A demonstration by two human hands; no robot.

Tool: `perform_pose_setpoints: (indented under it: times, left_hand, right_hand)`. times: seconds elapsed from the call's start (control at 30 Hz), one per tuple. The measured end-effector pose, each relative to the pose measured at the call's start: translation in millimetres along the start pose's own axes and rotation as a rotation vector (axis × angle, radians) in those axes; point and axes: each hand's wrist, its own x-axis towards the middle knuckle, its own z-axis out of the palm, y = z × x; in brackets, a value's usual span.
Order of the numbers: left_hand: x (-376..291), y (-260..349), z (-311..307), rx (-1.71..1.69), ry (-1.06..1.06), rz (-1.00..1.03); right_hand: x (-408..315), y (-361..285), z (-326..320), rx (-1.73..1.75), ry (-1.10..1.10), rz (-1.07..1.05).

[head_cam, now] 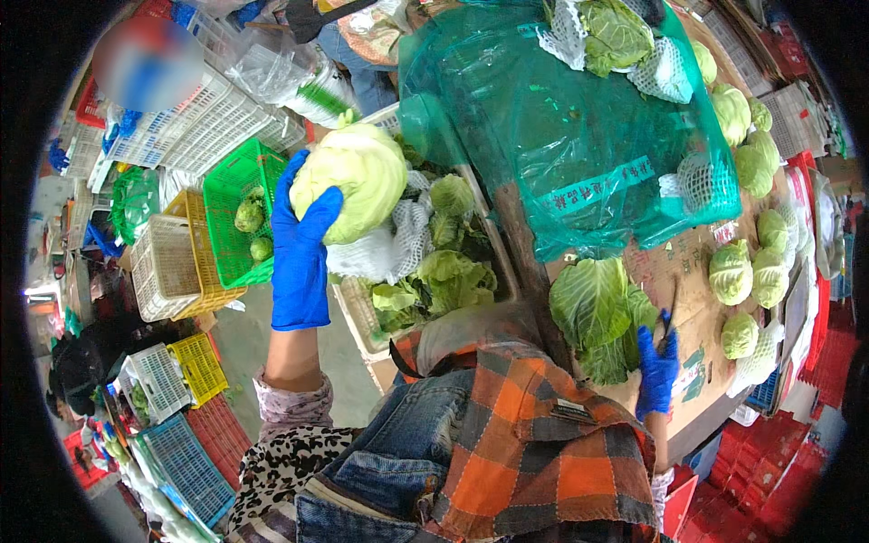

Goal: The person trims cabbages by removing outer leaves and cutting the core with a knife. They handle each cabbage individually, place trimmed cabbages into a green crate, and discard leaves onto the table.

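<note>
My left hand, in a blue glove, holds a pale green cabbage up over a crate. Cabbage leaves and white foam netting lie in that crate. My right hand, also gloved in blue, is low over the cardboard-covered tabletop. A slim dark knife-like tool sticks out from its fingers; the handle is mostly hidden. Beside this hand, large loose green cabbage leaves lie at the table's near edge.
A green plastic bag bearing writing covers the table's far part, with a netted cabbage on top. Several small cabbages line the right side. To the left stand a green basket, a yellow crate and stacked white crates. People are nearby.
</note>
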Motion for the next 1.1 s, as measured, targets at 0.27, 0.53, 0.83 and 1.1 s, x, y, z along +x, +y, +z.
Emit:
perform_pose_setpoints:
  times: [0.27, 0.53, 0.83, 1.1]
  left_hand:
    - [-18, -1, 16, -0.211, -0.079, -0.122]
    - [-31, 2, 62, 0.03, -0.413, 0.016]
    - [-32, -44, 165, 0.303, -0.979, 0.429]
    - [-83, -98, 187, 0.359, -0.805, 0.389]
  right_hand:
    - [8, -14, 123, -0.079, -0.335, -0.161]
    - [1, -152, 145, 0.382, -0.605, 0.039]
    - [24, -110, 107, 0.931, -0.316, 0.209]
    - [-14, -76, 98, 0.653, -0.199, 0.283]
